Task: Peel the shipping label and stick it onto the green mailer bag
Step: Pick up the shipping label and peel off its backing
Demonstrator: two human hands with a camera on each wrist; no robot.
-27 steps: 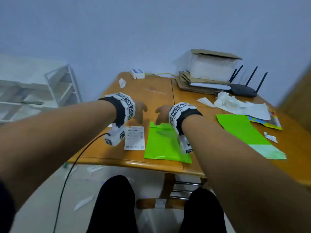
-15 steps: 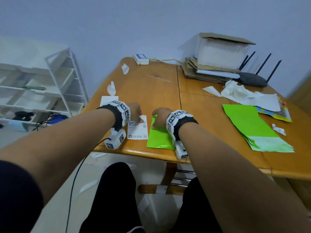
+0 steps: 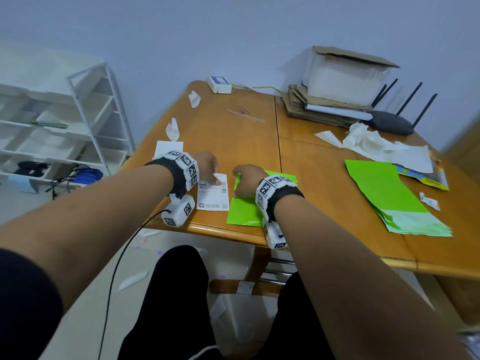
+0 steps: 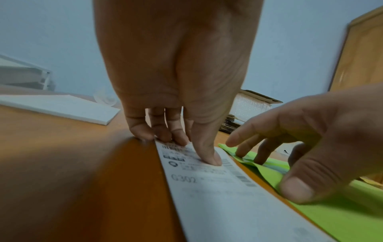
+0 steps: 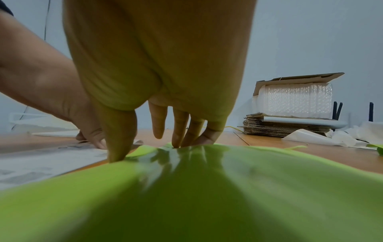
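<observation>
Wooden and orange-brown, the table (image 3: pixel 246 141) carries the white shipping label (image 3: pixel 214 196) flat near its near edge, with the green mailer bag (image 3: pixel 246 209) lying just to the right of it, a thin strip of wood showing between the two. On the label's far end rests the left hand (image 3: pixel 206 166); in the left wrist view its thumb presses down on the printed face beside a barcode while the other fingertips (image 4: pixel 165 135) stand bent along the label's far edge, close together, nothing lifted between them. Over on the mailer bag's far left corner the right hand (image 3: pixel 245 180) is planted, its fingers (image 5: pixel 180 131) spread a little and pointing down, thumb and fingertips pushing into the glossy green film, which wrinkles there; the fingers are fairly straight and not wrapped round anything. Farther right on the table lies a stack of green mailers (image 3: pixel 389 193), and beyond it crumpled white backing paper (image 3: pixel 376 146). At the far right corner a cardboard box (image 3: pixel 345 74) holding bubble wrap sits on flattened cardboard, with a black router (image 3: pixel 392 123) beside it. A white shelf rack (image 3: pixel 78 120) stands off the table's left side.
</observation>
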